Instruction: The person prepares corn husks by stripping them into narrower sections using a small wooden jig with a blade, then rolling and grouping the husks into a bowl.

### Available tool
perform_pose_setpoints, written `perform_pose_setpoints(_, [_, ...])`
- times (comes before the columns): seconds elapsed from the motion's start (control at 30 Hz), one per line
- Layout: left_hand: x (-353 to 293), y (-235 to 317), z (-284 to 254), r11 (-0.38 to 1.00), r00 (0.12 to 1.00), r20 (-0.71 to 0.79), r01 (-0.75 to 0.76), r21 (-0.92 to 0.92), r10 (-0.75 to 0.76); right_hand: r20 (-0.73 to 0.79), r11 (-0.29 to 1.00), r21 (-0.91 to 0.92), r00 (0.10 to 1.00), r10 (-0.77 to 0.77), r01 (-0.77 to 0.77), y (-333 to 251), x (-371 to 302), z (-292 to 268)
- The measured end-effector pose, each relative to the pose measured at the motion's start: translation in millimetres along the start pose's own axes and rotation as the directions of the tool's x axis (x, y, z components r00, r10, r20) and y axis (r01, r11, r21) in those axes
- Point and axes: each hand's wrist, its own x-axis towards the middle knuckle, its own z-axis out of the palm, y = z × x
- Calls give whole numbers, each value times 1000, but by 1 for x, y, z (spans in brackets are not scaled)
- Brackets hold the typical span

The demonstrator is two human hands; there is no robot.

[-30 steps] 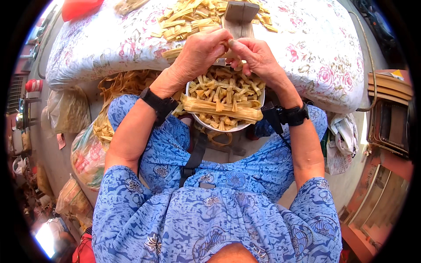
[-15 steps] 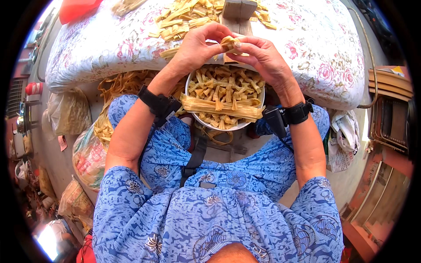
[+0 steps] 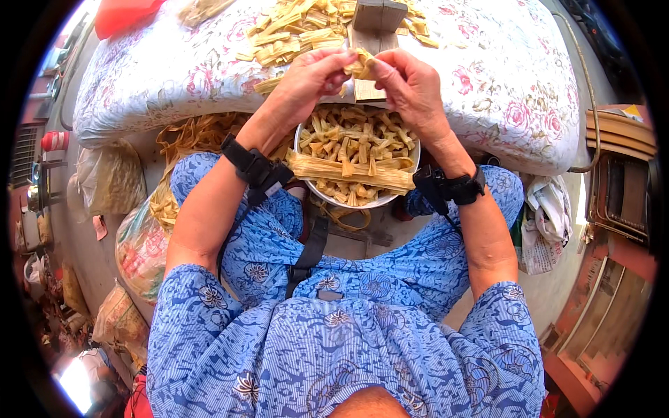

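Right hand (image 3: 412,85): shifted slightly left; thumb and curled fingers pinching dry strip (image 3: 360,67).
Left hand (image 3: 312,76): curled, pinching left end.
Strip: likely being shaped; next calls for firm pinch.

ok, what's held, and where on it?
A yellow husk piece, pinched at its left end by the left hand, right end by the right hand.

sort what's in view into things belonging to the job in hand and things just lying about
Seemingly in use:
small yellow husk-like piece, between left hand and right hand
round white bowl of yellow knotted pieces
flat yellow strips heaped on flowered white cloth
upright grey-brown wooden block

Seemingly just lying about:
bright red plastic-looking item, upper left
crumpled white plastic bag, right
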Motion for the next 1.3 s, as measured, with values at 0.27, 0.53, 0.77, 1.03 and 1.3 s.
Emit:
perform_pose_setpoints(0.27, [-9, 27, -22, 745, 998, -20, 37, -666, -67, 172, 892, 365, 961, 217, -267, 0, -3, -22])
perform_pose_setpoints(0.53, [-18, 3, 1, 956, 981, 172, 131, -261, -87, 233, 803, 495, 941, 245, -332, 9, -1, -21])
perform_pose_setpoints(0.77, [2, 3, 6, 979, 1000, -6, 7, -206, -9, 171, 819, 453, 936, 308, -352, 4, 0, -25])
perform_pose_setpoints(1.03, [29, 10, 1, 972, 980, -192, -4, -236, -42, 42, 897, 365, 967, 252, -249, 17, 22, -43])
perform_pose_setpoints(1.3, [81, -11, -8, 992, 975, -217, -67, -104, 43, -169, 990, 138, 984, 50, -26, 61, 70, -47])
